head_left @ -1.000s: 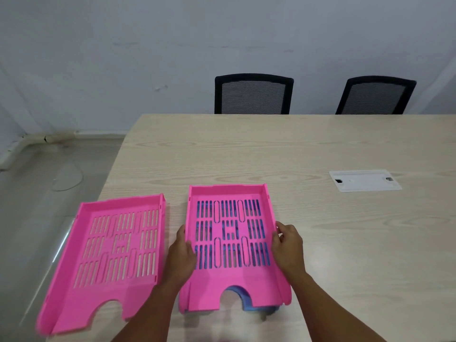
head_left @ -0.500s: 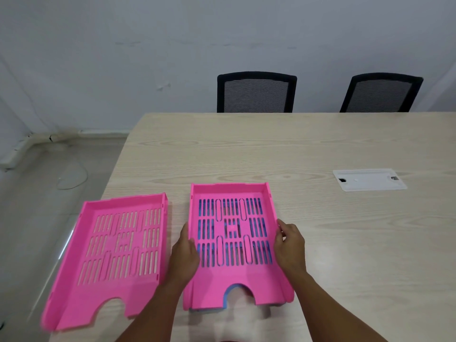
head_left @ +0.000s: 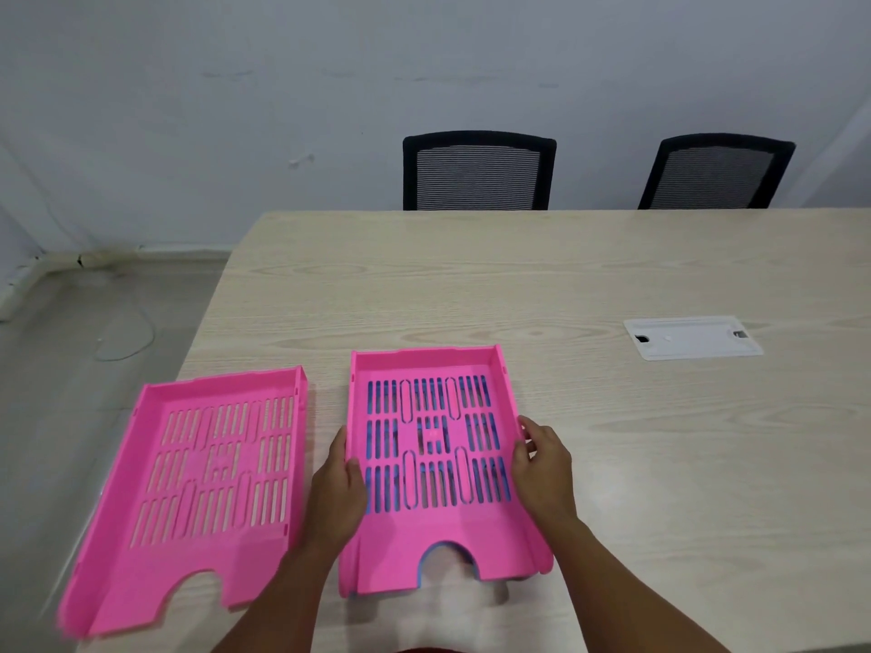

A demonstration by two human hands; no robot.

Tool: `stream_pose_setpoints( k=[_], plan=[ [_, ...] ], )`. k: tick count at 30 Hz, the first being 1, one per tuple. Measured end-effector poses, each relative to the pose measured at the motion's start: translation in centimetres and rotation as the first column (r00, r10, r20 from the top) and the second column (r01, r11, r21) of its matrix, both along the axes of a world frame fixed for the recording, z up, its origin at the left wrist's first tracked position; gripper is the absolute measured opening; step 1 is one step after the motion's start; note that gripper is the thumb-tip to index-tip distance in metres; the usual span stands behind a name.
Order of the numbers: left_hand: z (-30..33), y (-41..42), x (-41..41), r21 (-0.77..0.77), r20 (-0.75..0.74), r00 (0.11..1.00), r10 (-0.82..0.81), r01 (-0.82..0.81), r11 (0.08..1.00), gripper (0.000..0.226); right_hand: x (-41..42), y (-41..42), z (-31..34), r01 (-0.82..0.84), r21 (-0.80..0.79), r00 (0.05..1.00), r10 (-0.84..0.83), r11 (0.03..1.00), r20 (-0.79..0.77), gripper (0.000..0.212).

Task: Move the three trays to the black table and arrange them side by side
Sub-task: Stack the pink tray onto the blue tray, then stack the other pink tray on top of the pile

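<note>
A pink slotted tray [head_left: 436,544] lies near the front of the light wooden table [head_left: 589,285], stacked on a blue tray [head_left: 377,398] that shows only through the slots and at the front notch. My left hand [head_left: 337,487] grips the stack's left wall and my right hand [head_left: 542,459] grips its right wall. A second pink tray [head_left: 155,553] lies to the left, tilted slightly, overhanging the table's left edge. No black table is in view.
A white flat cover plate [head_left: 693,337] is set in the table at the right. Two black mesh chairs [head_left: 478,172] [head_left: 716,174] stand behind the far edge. Grey floor and a wall lie to the left.
The stacked trays have squared up, with less blue showing at the front. Both hands stay on the tray's sides. The view has shifted slightly.
</note>
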State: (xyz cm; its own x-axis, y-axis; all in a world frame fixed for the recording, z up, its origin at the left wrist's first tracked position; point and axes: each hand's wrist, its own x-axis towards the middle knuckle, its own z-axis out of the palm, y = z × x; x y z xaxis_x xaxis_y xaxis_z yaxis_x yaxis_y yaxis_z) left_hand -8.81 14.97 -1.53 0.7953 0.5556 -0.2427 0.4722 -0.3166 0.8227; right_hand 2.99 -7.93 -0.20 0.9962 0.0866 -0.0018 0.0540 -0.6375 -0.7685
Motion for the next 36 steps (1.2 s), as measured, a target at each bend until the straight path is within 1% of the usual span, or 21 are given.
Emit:
stream_pose_setpoints(
  k=[4,6,9,15,19,23,27,29,31,34,36],
  plan=[
    [-0.5,0.3,0.0,-0.032,0.009,1.0,-0.023,0.023,0.999,0.053,-0.2,0.0,-0.2,-0.066,-0.076,0.998,0.067,0.995,0.007,0.042],
    [0.1,0.3,-0.2,-0.023,0.013,0.999,-0.049,0.05,0.998,0.056,-0.3,0.2,-0.1,-0.091,-0.124,0.995,0.094,0.988,0.014,0.048],
    [0.9,0.6,-0.5,0.017,0.038,0.999,-0.036,0.036,0.999,0.056,-0.2,0.9,0.3,-0.127,-0.148,0.989,0.135,0.981,0.051,0.053],
    [1.7,3.8,-2.1,0.057,0.094,0.995,0.033,-0.039,0.998,0.048,0.3,6.1,1.1,-0.221,-0.117,0.964,0.235,0.968,0.125,0.044],
    [2.0,6.8,-4.3,0.126,0.116,0.99,0.076,-0.091,0.988,0.043,-0.9,11.3,1.6,-0.328,-0.092,0.934,0.337,0.94,0.117,0.04],
    [2.1,10.3,-7.6,0.196,0.099,0.981,0.165,-0.182,0.963,0.038,-3.6,16.7,2.0,-0.435,-0.076,0.891,0.441,0.897,0.105,0.043],
    [2.1,14.5,-11.3,0.229,0.078,0.964,0.256,-0.267,0.936,0.036,-6.7,21.8,2.2,-0.516,-0.048,0.851,0.518,0.855,0.084,0.04],
    [1.9,16.6,-13.0,0.256,0.074,0.953,0.293,-0.302,0.918,0.036,-8.0,23.9,1.9,-0.541,-0.038,0.839,0.542,0.84,0.051,0.043],
    [1.5,18.5,-14.4,0.285,0.062,0.945,0.321,-0.325,0.902,0.038,-9.3,25.6,1.7,-0.544,-0.05,0.839,0.543,0.837,-0.038,0.047],
    [0.8,20.6,-15.9,0.272,-0.004,0.924,0.382,-0.367,0.89,0.049,-10.8,27.3,0.5,-0.495,-0.045,0.861,0.482,0.868,-0.163,0.05],
    [0.3,21.4,-16.4,0.236,-0.088,0.908,0.41,-0.381,0.894,0.06,-11.7,27.9,-0.8,-0.449,-0.067,0.867,0.416,0.891,-0.273,0.052]
  ],
)
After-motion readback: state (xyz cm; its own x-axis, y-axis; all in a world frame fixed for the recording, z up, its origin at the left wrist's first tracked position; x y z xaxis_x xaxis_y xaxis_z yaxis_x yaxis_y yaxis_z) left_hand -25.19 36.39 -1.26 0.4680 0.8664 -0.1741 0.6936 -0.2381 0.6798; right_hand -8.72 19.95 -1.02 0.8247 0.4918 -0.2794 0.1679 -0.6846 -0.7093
